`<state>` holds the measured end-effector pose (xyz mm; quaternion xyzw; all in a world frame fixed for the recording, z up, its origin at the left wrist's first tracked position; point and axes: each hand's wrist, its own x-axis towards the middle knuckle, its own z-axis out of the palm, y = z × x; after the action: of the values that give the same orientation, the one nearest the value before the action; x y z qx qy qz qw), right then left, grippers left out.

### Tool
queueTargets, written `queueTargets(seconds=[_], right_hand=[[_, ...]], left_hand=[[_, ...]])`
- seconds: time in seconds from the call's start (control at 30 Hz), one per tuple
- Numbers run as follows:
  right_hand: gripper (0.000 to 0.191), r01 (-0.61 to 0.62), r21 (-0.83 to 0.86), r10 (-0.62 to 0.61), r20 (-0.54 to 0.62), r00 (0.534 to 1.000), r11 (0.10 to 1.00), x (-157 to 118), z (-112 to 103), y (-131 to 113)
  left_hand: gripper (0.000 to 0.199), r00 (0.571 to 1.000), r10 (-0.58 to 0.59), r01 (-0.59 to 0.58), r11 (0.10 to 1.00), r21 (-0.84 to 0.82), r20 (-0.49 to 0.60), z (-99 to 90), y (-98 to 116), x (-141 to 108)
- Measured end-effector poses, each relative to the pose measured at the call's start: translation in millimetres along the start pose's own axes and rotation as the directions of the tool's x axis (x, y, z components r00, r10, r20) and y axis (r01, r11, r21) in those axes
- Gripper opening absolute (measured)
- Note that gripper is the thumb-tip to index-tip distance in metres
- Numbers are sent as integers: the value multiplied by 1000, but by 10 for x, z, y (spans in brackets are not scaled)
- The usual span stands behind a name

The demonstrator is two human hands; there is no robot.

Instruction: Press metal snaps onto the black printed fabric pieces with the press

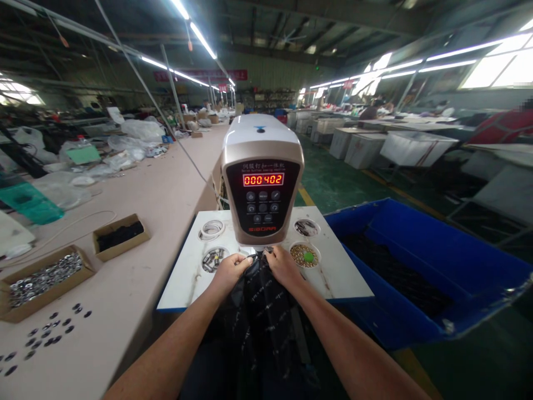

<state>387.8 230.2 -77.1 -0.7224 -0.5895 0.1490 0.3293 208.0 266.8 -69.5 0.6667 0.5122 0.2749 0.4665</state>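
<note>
A snap button machine with a red display reading 000402 stands right in front of me. Under its head, my left hand pinches the left edge of a black fabric piece with light printed marks. My right hand grips the same fabric on the other side, close to the first. The cloth hangs down from the machine toward my lap. What lies between the fingertips beneath the head is mostly hidden. Both hands rest over the white machine table.
Round cups in the table hold metal parts and brass-coloured pieces. On the left bench are a box of metal rings, a box of black parts and loose discs. A blue bin with dark cloth stands right.
</note>
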Motion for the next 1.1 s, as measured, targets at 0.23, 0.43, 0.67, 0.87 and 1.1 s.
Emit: queueTargets(seconds=[0.23, 0.43, 0.67, 0.87, 1.1], right_hand=[[26, 0, -12, -1, -38, 999, 1000, -26, -21, -29], [26, 21, -59, -24, -38, 999, 998, -69, -64, -47], [29, 17, -141, -24, -45, 999, 990, -86, 20, -14], [24, 67, -93, -72, -52, 996, 993, -113, -105, -30], [36, 89, 43, -84, -101, 991, 995, -374, -351, -92]], left_hand=[[42, 1000, 15, -15, 1000, 11, -21, -12, 42, -43], [49, 997, 74, -75, 997, -13, -23, -32, 75, -130], [33, 991, 131, -130, 991, 41, -22, 28, 51, -226], [36, 990, 139, -138, 986, 92, -5, 19, 71, -246], [57, 983, 168, -151, 971, 183, -76, -52, 143, -606]])
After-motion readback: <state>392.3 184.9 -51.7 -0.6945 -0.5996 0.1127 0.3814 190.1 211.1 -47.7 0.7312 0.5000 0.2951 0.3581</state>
